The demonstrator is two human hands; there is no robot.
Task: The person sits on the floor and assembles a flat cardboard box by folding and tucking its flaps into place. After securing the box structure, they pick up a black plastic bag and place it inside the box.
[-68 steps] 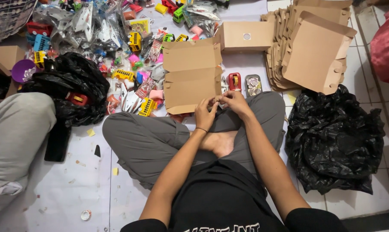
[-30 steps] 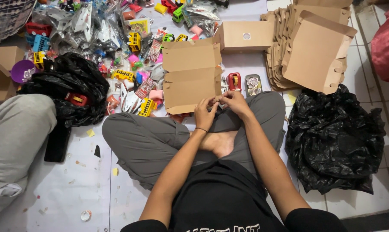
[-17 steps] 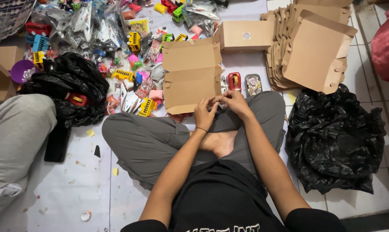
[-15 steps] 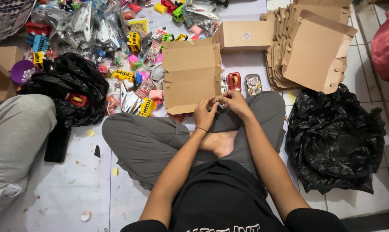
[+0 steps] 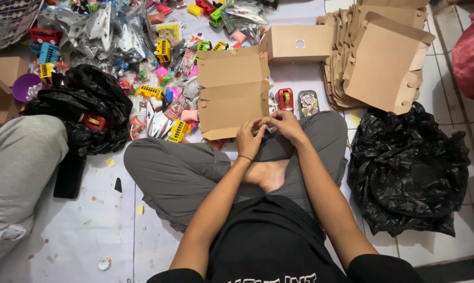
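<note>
While hands (image 5: 268,131) pinch, cardboard box (image 5: 231,91) beyond

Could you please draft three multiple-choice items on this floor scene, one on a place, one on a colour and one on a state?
1. Where does the red tape dispenser lie?
A. On the floor just right of the unfolded cardboard box blank
B. On top of the black plastic bag
C. Inside the purple bowl

2. What colour is the bag at the person's right side?
A. White
B. Black
C. Green

3. How do the left hand and right hand stand?
A. Spread wide apart on the floor
B. Brought together, fingertips pinching something too small to tell
C. Each lifting a cardboard box

Answers: 1 A, as the dispenser sits on the tile beside the blank's right edge. 2 B, as the crumpled bag is glossy black. 3 B, as the fingertips meet over the lap at the blank's lower edge.
</note>
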